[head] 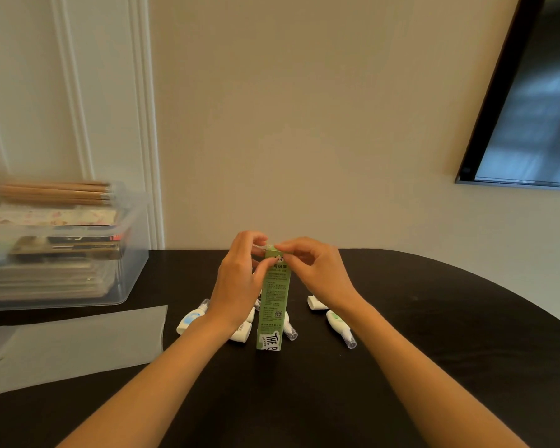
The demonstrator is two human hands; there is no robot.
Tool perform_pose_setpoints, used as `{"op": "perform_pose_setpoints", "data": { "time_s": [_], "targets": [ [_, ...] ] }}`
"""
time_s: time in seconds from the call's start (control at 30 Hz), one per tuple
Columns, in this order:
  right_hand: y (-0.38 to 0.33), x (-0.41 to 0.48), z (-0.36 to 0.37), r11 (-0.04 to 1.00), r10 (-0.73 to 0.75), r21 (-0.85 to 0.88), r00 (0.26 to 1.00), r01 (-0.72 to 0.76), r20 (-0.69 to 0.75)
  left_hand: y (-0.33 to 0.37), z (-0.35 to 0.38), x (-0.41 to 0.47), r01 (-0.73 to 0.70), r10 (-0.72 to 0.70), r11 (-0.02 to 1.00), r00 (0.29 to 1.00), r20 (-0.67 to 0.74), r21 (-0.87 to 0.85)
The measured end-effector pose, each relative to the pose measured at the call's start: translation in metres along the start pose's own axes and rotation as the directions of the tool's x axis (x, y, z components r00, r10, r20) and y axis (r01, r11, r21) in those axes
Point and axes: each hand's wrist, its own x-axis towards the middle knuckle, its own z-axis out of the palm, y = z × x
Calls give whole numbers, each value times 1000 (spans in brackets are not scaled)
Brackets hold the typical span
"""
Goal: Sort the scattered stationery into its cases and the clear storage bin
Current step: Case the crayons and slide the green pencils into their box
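The fingers of both hands meet at the top of a tall green box (274,299) that stands upright on the black table (401,334). The left hand (240,279) curls round the box's upper left side, thumb against its front face, fingertips bent over the top edge. The right hand (314,270) pinches at the top end with curled thumb and forefinger, seemingly on the flap, though blur hides exactly what the tips hold. The box's foot rests on the table among several small white correction-tape dispensers: one with a blue mark (189,320) lies left of the left wrist, one (241,333) is just beside the box's base on the left, a clear-capped one (290,329) peeks out just right of the base, one (316,302) lies under the right wrist, and one with a green mark (340,328) sits a little farther right. Well to the left, a clear bin (123,263) stands at the table's far edge, filled with flat stacked packs, with a bundle of wooden pencils (55,193) lying across its top. In front of the bin, a frosted plastic sheet (78,344) lies flat on the table. A dark screen (530,108) hangs on the wall at upper right.
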Motion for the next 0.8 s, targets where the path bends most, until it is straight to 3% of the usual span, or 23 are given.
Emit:
{"op": "perform_pose_setpoints", "data": {
  "time_s": [0.2,0.3,0.37,0.47,0.67,0.73,0.8],
  "targets": [
    [-1,2,2,999,38,-17,999,-38,35,-2,-2,4,-59,56,997,997,51,51],
    [0,2,4,995,102,12,995,-102,-9,-2,-2,2,121,-114,991,987,112,-58],
    [2,3,5,971,218,121,971,-206,-97,-4,-3,-2,288,-259,953,935,244,-92],
    [0,8,3,880,415,330,890,-341,-187,-13,-3,-8,390,-370,919,811,453,53],
    [5,38,3,686,572,647,796,-333,-197,-21,-22,-2,613,-438,790,578,689,-12],
    [9,44,5,643,598,696,777,-321,-194,-25,-27,6,672,-477,738,587,654,-65],
    [13,62,13,642,618,686,761,-343,-198,-39,-32,22,647,-534,761,665,523,-45]
  ]
}}
